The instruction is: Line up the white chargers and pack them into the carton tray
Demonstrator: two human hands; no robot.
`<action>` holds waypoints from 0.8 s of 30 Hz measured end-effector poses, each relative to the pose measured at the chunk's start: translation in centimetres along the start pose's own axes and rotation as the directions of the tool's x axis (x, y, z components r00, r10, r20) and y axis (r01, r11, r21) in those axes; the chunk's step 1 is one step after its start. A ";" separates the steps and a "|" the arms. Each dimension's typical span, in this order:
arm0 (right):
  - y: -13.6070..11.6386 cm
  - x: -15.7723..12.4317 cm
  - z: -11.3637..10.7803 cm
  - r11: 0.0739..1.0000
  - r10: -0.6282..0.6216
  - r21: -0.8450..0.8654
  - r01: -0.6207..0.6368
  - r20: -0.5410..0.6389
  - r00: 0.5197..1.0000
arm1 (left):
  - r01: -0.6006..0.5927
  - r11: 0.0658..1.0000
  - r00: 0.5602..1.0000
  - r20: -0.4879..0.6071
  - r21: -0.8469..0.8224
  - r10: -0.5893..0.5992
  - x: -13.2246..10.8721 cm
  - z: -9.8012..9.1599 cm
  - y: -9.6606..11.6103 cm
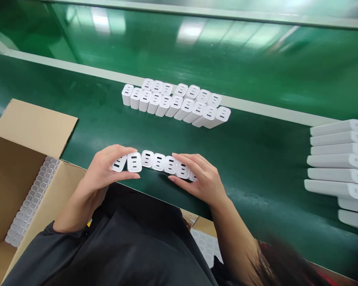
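Two white USB charger blocks (134,162) with dark ports facing up sit between the thumb and fingers of my left hand (103,169). A short row of matching chargers (158,162) lines up to their right at the front of the green bench. My right hand (204,174) is closed around the right end of this row, thumb on the near side and fingers on the far side. Its palm partly hides the last charger. Farther back stands a double row of the same chargers (176,104), ports up, several of them leaning.
An open cardboard box (35,127) at the left contains many white pieces in rows (32,198). Stacked white chargers (331,161) lie at the right of the green bench (265,159). A pale rail (262,107) runs behind. More white pieces (205,246) show below the bench edge.
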State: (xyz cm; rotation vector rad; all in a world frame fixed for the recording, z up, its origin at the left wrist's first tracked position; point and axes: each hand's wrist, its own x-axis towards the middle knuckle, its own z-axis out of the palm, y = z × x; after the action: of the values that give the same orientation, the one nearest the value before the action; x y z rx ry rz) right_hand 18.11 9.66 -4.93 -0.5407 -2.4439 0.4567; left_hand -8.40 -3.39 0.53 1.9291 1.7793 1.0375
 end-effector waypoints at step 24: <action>-2.9 1.8 -1.1 0.974 -0.130 -0.186 0.127 -0.006 0.991 | 0.116 0.991 0.990 0.087 -0.073 -0.109 -1.1 1.8 -4.2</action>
State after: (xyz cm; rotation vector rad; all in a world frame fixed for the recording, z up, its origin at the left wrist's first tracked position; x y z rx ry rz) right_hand 16.65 8.26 -1.94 -0.4563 -2.5006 0.1707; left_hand -10.18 -3.30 -3.79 1.7776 1.7536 0.9592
